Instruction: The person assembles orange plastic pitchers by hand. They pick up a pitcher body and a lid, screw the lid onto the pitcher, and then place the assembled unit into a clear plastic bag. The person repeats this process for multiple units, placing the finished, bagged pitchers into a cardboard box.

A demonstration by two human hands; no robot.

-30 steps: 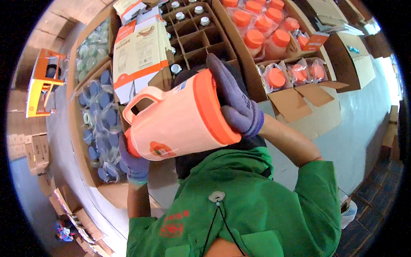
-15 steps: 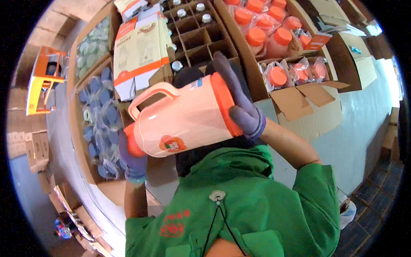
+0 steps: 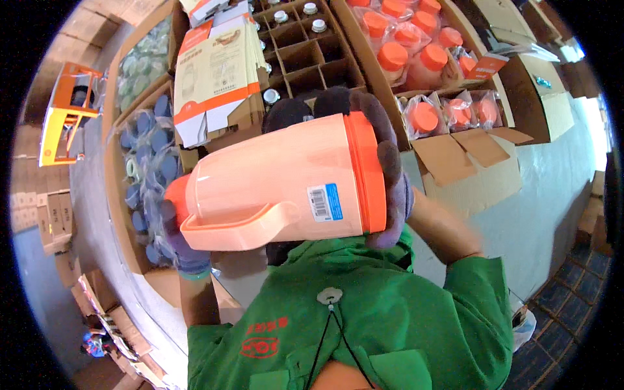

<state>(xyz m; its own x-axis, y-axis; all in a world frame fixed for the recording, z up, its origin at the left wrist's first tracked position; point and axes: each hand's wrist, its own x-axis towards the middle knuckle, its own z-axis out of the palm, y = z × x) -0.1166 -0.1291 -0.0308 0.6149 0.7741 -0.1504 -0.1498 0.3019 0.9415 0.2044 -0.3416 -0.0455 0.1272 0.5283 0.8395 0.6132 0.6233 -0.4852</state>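
Lying sideways in front of my chest is a peach thermos jug (image 3: 273,172) with a looped handle, an orange cap and an orange base. My gloved left hand (image 3: 184,244) holds it at the cap end, its fingers partly hidden behind the jug. Around the orange base at the other end curls my gloved right hand (image 3: 394,175). The handle now faces toward me, and a small blue and white barcode sticker (image 3: 324,203) shows near the base.
Beyond the jug stands a divided carton (image 3: 302,55) holding silver-topped bottles, beside a stack of flattened printed boxes (image 3: 218,71). At left is a carton of bagged blue-capped items (image 3: 153,149). Bagged orange-capped jugs (image 3: 432,58) fill a carton at right, near an open cardboard box (image 3: 465,166).
Both hands have rolled the jug about its long axis, so its handle swung from the far side to the near side. The round emblem has turned out of sight and the sticker faces up.
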